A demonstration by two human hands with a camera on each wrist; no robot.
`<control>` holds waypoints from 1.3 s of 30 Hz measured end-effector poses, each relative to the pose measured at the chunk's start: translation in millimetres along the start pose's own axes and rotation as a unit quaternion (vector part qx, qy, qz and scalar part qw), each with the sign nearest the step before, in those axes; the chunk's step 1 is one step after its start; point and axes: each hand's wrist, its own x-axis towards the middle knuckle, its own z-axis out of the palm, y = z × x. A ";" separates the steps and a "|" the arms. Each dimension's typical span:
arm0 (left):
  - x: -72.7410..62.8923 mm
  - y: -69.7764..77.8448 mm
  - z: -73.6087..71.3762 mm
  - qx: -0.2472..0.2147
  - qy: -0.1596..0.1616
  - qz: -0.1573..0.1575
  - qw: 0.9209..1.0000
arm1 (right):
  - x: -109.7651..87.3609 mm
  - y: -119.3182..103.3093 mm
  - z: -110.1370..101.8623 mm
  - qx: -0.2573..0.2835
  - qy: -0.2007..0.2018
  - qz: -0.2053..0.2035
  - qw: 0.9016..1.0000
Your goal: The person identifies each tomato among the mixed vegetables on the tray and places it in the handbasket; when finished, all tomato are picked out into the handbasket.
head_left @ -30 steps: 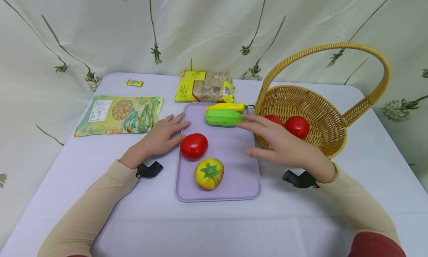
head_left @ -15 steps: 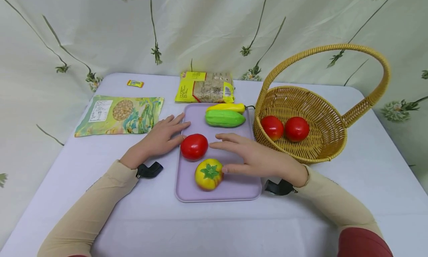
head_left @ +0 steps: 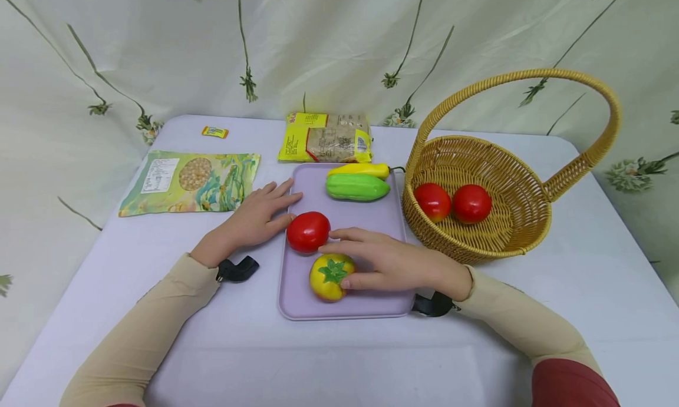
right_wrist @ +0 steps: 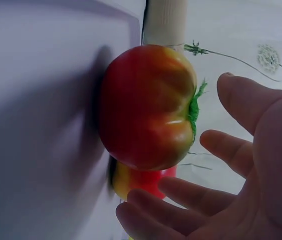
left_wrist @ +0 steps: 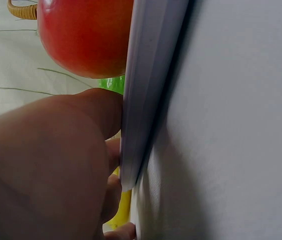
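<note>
On the lilac tray (head_left: 318,310) sits a yellow-red tomato (head_left: 330,283) with a green leafy top. My right hand (head_left: 384,264) hovers over its right side, fingers spread; a gap shows between hand and tomato (right_wrist: 148,110) in the right wrist view. Just behind lies a smooth red fruit (head_left: 307,232). My left hand (head_left: 251,218) rests at the tray's left edge, fingers extended over the rim and thumb close to the red fruit. Its thumb and fingertips meet the tray wall (left_wrist: 148,85) in the left wrist view. A ridged green vegetable (head_left: 357,187) and a yellow pepper (head_left: 366,170) occupy the tray's far end.
Right of the tray stands a wicker basket (head_left: 509,195) with a tall handle, holding two red fruits (head_left: 471,204). Behind the tray lies a yellow food packet (head_left: 326,138). A green packet (head_left: 191,182) and a small yellow wrapper (head_left: 214,132) are at the left.
My right hand has come from beside the basket, left and toward me, to the yellow-red tomato. The left hand has stayed in place.
</note>
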 end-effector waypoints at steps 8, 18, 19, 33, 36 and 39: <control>-0.1 1.4 -0.9 -0.003 -0.002 -0.003 1.000 | 2.5 4.9 7.2 0.015 -0.012 -0.004 1.000; -1.4 3.5 -2.9 -0.004 -0.002 -0.001 1.000 | 3.6 3.7 11.8 0.026 -0.029 0.001 0.999; -1.4 3.7 -3.0 -0.005 -0.002 0.000 1.000 | 3.7 3.9 12.1 0.025 -0.028 0.000 0.999; -1.4 1.3 -0.8 -0.007 0.006 0.004 1.000 | 4.7 6.2 15.4 0.038 -0.029 -0.006 0.999; -1.3 1.3 -1.1 -0.006 0.004 0.004 1.000 | 5.0 7.0 15.9 0.038 -0.030 -0.007 0.999; -1.3 1.6 -1.1 -0.005 0.001 0.002 1.000 | 5.2 7.1 16.2 0.040 -0.030 -0.008 0.999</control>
